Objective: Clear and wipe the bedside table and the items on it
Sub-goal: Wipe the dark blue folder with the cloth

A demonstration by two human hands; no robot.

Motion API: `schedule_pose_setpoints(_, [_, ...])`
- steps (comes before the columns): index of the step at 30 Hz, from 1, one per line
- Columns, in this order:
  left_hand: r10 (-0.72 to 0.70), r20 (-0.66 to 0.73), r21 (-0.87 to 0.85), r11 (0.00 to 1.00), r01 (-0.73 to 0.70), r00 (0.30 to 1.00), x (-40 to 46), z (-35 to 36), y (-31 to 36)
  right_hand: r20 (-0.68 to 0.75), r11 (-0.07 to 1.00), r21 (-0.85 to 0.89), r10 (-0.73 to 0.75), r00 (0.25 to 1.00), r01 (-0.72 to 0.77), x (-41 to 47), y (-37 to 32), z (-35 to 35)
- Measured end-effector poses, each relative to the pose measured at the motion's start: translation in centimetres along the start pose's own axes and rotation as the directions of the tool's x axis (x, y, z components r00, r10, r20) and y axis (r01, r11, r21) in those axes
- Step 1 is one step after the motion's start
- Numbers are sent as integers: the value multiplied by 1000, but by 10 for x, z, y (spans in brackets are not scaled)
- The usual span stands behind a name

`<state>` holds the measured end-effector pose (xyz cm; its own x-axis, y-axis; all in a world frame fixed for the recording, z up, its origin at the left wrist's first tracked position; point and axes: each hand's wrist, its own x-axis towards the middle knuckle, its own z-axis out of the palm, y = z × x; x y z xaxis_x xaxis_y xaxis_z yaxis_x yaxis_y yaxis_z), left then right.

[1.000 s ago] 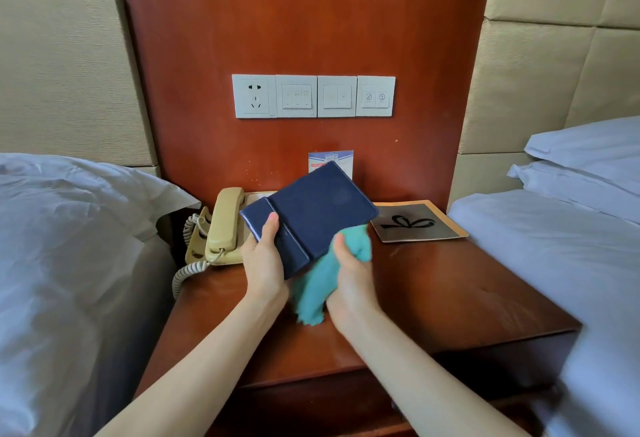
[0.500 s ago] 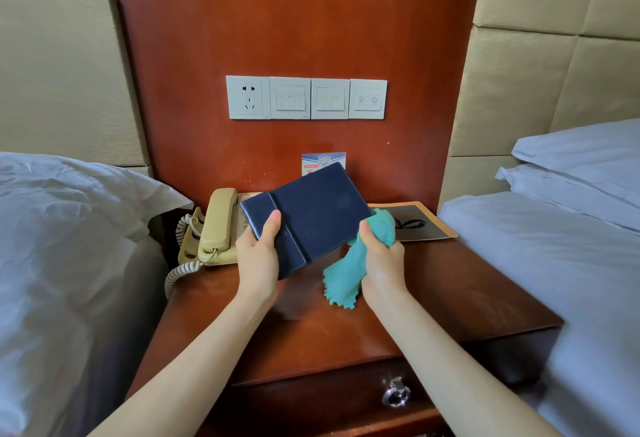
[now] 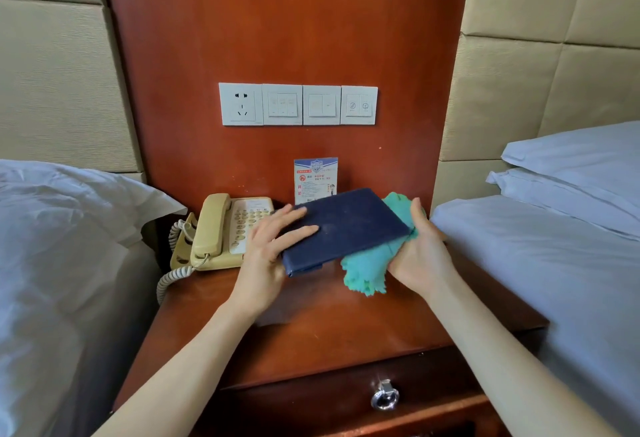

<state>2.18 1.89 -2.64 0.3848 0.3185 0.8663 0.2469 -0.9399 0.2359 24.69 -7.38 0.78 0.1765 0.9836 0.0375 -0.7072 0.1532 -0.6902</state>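
In the head view, a person holds a dark blue folder [image 3: 341,228] above the wooden bedside table [image 3: 311,329], tilted so its near left corner dips lowest. The left hand [image 3: 266,256] grips the folder's left end, with straight fingers [image 3: 294,234] spread apart across the top cover and the rest of the hand under the edge. The right hand [image 3: 420,256] holds a crumpled teal cloth [image 3: 367,270] against the folder's right end and underside; its thumb lies up along the cloth at the far right corner, while the other fingers are hidden beneath cloth and folder, so how they curl cannot be told. The cloth bunches out past the folder's far right corner and hangs below its near edge, above the table top. On the table's back left stands a beige corded telephone [image 3: 225,232], its coiled cord [image 3: 169,280] trailing off the left edge. A small printed notice card [image 3: 315,178] stands upright against the red-brown wall panel [image 3: 277,21], just behind the folder. Above it sits a row of white switches and a socket [image 3: 298,104]. A drawer with a metal ring pull [image 3: 384,398] is in the table's front. White bedding lies on the left bed [image 3: 62,246] and right bed [image 3: 554,246].
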Motion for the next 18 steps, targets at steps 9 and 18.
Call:
schedule_pose_setpoints(9, [-653, 438, -832, -33, 554, 618, 10, -5, 9, -310, 879, -463, -281, 908, 114, 1, 13, -8])
schedule_pose_setpoints(18, [-825, 386, -799, -76, 596, 413, 9, 5, 1, 75, 176, -943, -712, 698, 281, 7, 36, 11])
